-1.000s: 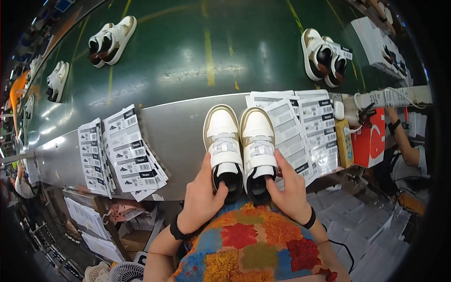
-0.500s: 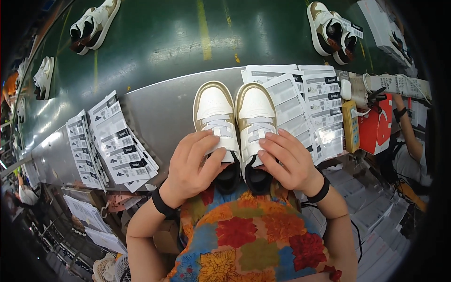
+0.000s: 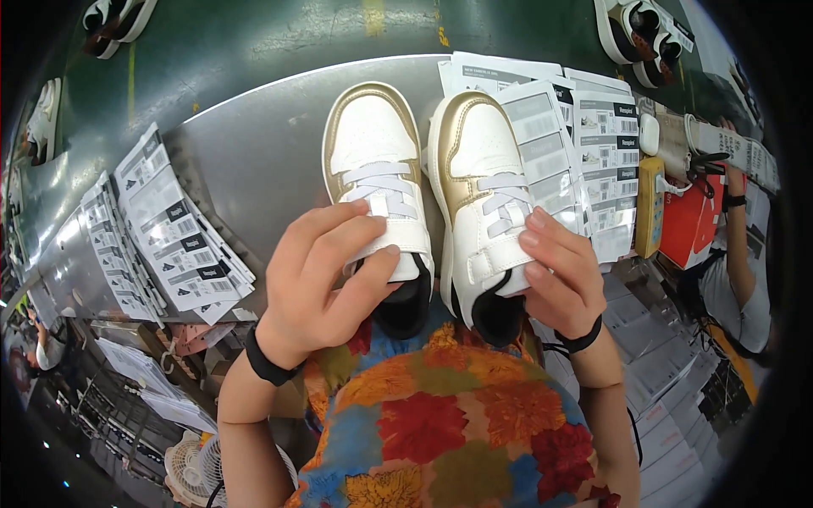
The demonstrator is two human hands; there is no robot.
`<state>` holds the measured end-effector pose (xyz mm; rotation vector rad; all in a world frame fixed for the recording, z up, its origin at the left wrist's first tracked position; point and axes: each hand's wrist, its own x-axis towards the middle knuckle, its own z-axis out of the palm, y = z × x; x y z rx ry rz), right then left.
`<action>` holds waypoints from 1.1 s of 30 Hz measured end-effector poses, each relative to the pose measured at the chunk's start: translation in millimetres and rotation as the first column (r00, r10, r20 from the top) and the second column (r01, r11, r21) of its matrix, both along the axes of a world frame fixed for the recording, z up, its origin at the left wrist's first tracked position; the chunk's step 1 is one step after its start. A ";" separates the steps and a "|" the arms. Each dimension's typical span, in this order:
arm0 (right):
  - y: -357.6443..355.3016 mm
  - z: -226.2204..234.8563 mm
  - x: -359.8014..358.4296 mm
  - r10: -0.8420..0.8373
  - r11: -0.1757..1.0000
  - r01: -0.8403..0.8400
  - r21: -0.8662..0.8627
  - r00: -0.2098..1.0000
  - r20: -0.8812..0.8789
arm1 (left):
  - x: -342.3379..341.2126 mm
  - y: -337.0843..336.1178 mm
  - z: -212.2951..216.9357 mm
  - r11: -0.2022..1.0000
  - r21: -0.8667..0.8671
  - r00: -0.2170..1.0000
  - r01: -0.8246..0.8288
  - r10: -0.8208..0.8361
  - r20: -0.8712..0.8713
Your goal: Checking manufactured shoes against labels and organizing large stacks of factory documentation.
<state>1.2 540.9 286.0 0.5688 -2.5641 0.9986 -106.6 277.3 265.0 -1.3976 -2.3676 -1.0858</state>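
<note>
Two white sneakers with gold trim, grey laces and black lining stand before me, toes pointing away. On the left sneaker, my left hand pinches the collar and tongue area beside the white strap, fingers on top and thumb near the opening. My right hand grips the right sneaker at the outer side of its strap and tongue. That sneaker is tilted, baring its inner side and sole edge. A narrow gap separates the two toes. Part of each heel rests near my patterned clothing.
Stacks of printed label sheets lie left and right on the metal table. A green surface beyond carries more shoes. A yellow power strip and red box stand right, near another person's arm.
The sneakers, side by side before, are now apart at the toes. The right one has been tilted outward by my right hand. The view has shifted closer to the table.
</note>
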 end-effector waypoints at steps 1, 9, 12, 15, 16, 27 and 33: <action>3.4 3.7 2.6 0.018 0.998 -0.017 -0.055 0.999 0.028 | 0.8 0.2 0.5 1.000 0.024 1.000 -0.007 0.007 0.010; 11.2 30.2 11.7 -0.038 0.993 0.047 -0.104 0.995 0.089 | 1.5 15.9 52.9 0.998 0.045 0.914 0.039 -0.054 0.401; 9.9 33.1 8.4 -0.037 0.989 0.045 -0.143 0.998 0.060 | 5.1 27.8 63.1 0.985 0.126 0.860 0.117 -0.164 0.483; 10.1 37.7 7.9 -0.015 0.991 0.022 -0.135 0.998 0.056 | 5.6 40.9 60.9 0.972 0.214 0.822 0.100 -0.202 0.532; 10.0 39.2 8.5 -0.018 0.990 0.025 -0.135 0.998 0.052 | 5.4 43.3 60.8 0.962 0.254 0.783 0.096 -0.231 0.577; 6.2 47.4 12.8 0.002 0.982 0.010 -0.190 0.998 0.062 | 8.5 48.7 67.4 0.951 0.298 0.758 0.077 -0.250 0.602; 2.3 47.6 13.6 -0.029 0.982 0.032 -0.187 0.999 0.016 | 12.8 46.0 73.1 0.954 0.295 0.755 0.061 -0.238 0.611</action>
